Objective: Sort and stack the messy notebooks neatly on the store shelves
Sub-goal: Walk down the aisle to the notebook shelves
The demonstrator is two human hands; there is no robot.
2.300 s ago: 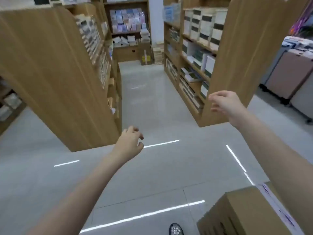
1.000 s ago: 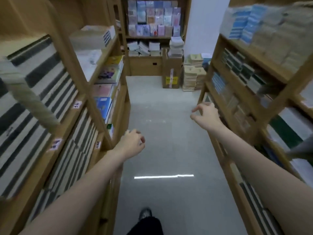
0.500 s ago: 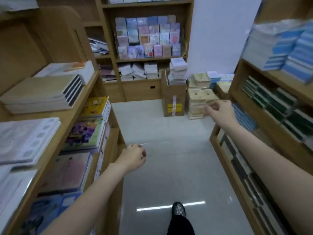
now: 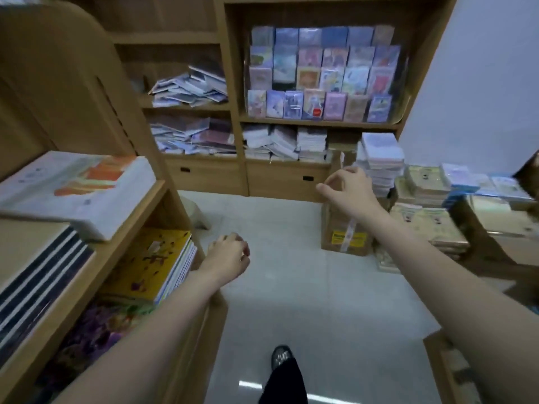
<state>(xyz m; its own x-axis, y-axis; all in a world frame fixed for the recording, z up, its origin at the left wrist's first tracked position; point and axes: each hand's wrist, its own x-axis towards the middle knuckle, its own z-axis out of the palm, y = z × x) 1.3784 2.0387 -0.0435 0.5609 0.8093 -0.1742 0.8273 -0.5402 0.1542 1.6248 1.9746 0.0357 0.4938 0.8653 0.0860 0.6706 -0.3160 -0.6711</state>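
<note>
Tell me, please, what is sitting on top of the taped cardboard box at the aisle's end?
A stack of wrapped notebooks sits on the cardboard box. The right hand covers part of the box top.

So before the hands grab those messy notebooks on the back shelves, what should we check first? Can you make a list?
1. Left hand free: ok, loosely curled, holding nothing.
2. Right hand free: ok, fingers loosely curled, holding nothing.
3. Messy notebooks in sight: ok, jumbled piles on the back shelf, and more on the shelf below.
4. Close enough to reach them: not ok, bare floor still lies between.
5. Path clear: ok, though a cardboard box stands on the right side.
6. Spare room on those shelves for neat stacks: cannot tell.
</note>
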